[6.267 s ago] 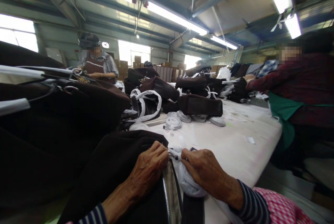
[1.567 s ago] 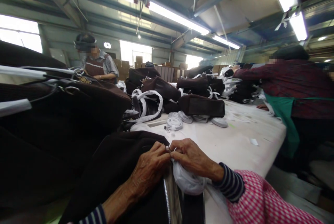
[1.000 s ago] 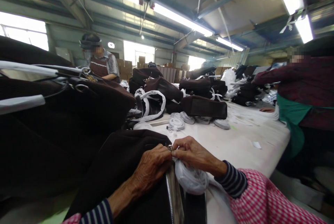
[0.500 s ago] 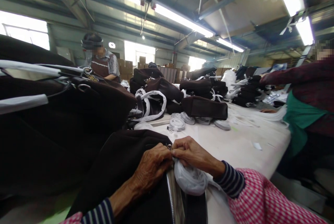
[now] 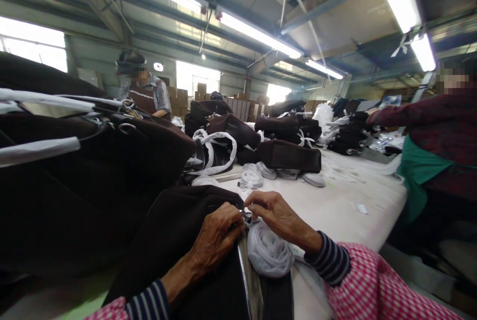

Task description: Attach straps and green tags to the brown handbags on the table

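A dark brown bag (image 5: 190, 210) lies in front of me, with a silver zipper (image 5: 244, 280) running down its near side. My left hand (image 5: 218, 235) is closed on the bag's upper edge, close to a small metal clasp (image 5: 246, 216). The fingers of my right hand (image 5: 274, 213) are bent and meet at the clasp; its exact grip is partly hidden. Below them a strap coil wrapped in white film (image 5: 270, 250) rests against the bag, just right of the zipper.
A large dark bag with white-wrapped handles (image 5: 149, 156) rises at left. More brown bags (image 5: 288, 155) and wrapped coils (image 5: 250, 176) lie farther along the white table (image 5: 335, 200). One person (image 5: 143, 86) stands behind, and another in a green apron (image 5: 421, 176) is at right.
My right fingers have lifted slightly and loosened, so the metal clasp shows between my hands. The wrapped coil has turned and now faces me more plainly. The view has shifted a little.
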Available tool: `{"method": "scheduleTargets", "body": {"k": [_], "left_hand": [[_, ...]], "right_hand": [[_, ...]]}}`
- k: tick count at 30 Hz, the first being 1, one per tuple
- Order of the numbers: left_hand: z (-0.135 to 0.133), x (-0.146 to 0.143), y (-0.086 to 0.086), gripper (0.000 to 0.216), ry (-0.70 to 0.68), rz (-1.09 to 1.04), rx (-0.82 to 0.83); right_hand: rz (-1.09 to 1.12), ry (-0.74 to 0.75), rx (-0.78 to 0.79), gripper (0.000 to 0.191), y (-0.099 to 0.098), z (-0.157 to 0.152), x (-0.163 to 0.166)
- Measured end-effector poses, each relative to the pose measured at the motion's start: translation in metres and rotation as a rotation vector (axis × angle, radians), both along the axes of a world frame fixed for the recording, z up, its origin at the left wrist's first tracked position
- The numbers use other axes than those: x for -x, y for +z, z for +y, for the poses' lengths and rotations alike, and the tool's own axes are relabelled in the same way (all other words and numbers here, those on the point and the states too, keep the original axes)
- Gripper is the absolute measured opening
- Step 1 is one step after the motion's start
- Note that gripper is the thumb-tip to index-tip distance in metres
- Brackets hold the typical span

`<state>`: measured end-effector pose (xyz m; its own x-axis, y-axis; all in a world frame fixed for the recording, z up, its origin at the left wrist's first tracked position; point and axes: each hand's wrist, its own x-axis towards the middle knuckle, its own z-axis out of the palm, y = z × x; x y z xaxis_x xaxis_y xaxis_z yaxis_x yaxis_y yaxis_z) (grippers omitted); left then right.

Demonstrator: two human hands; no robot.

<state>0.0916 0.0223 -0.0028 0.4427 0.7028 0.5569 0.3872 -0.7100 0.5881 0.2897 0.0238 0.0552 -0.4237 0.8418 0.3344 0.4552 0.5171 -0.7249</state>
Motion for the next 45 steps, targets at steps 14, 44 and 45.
{"method": "scheduleTargets", "body": {"k": [14, 44, 45], "left_hand": [[0.001, 0.001, -0.003, 0.018, -0.004, 0.016, -0.009], [-0.003, 0.002, 0.004, 0.016, -0.011, 0.164, -0.03], [-0.003, 0.002, 0.005, 0.015, -0.018, 0.17, -0.035]], "right_hand": [[-0.122, 0.117, 0.048, 0.022, 0.002, 0.002, 0.004], [-0.081, 0.021, 0.087, 0.006, -0.029, 0.011, -0.008], [-0.105, -0.006, 0.049, 0.006, -0.028, 0.01, -0.01]]}}
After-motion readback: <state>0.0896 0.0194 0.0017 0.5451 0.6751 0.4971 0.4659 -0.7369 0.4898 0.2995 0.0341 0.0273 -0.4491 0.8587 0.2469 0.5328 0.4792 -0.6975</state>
